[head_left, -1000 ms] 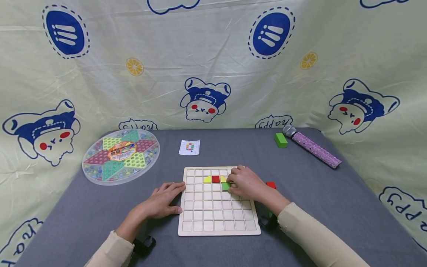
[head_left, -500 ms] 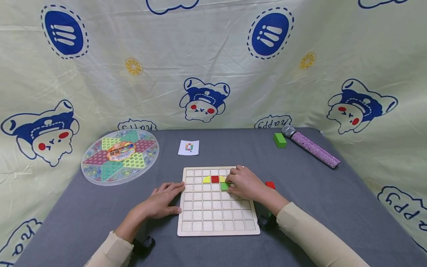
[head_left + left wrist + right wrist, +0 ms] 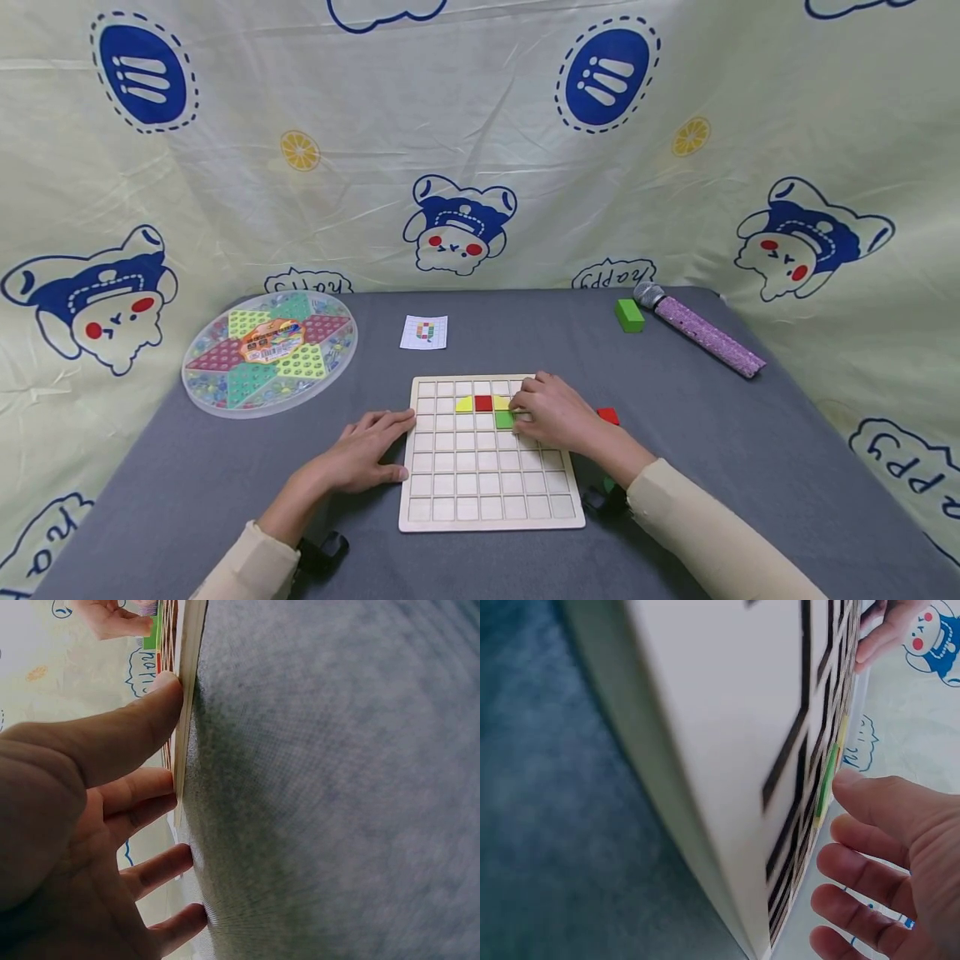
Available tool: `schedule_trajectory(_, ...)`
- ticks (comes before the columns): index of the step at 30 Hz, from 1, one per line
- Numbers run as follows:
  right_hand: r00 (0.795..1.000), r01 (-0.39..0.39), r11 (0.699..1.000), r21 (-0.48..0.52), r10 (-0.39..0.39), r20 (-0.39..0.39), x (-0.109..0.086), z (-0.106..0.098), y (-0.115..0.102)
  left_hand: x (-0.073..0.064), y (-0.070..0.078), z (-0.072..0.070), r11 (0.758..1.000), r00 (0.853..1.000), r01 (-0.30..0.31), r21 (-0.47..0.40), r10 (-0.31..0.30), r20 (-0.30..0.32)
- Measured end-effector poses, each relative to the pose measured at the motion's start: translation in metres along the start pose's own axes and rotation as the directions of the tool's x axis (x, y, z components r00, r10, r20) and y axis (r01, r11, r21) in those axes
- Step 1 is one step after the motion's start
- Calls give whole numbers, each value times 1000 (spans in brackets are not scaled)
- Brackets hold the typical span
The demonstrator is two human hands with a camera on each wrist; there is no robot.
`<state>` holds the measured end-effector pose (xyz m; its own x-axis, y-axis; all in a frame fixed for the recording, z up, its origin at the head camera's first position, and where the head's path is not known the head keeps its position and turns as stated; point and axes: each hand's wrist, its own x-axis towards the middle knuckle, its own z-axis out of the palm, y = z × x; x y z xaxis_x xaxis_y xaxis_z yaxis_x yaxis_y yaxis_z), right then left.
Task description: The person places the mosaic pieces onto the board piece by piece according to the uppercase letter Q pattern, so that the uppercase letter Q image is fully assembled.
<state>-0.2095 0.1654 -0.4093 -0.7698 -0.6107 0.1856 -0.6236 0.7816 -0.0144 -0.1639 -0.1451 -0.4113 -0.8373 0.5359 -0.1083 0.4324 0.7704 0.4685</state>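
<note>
A wooden grid board lies on the table in the head view. My left hand rests along its left edge, fingers extended; the left wrist view has the thumb against the rim. Over the board's upper right is my right hand, fingertips at a green square tile lying in the grid. In the right wrist view its thumb is right by that green tile and the other fingers are loosely bent. Above the green tile, a row holds a yellow piece, a red square and a yellow piece partly hidden by the fingers.
Behind the board lies a small pattern card. A round Chinese checkers set is at the left. Far right are a green block and a glittery microphone. A red block sits beside the right forearm.
The right hand has shifted very slightly rightward at the green tile, with a little more of the tile showing. The left hand stays at the board's edge.
</note>
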Motion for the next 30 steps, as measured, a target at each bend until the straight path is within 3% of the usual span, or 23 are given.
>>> schedule_trajectory(11, 998, -40, 998, 50, 43, -53, -25, -21, 14, 0, 0, 0, 1000, 1000, -3, 2, 3, -5)
schedule_trajectory(18, 996, -32, 999, 39, 35, -82, -49, -22, 29, -1, 0, 0, 1000, 1000, -1, 5, 1, -5)
schedule_trajectory(30, 996, -63, 998, 28, 64, -60, -88, -22, 44, 0, 1, 1, 1000, 999, 28, 0, -28, 18)
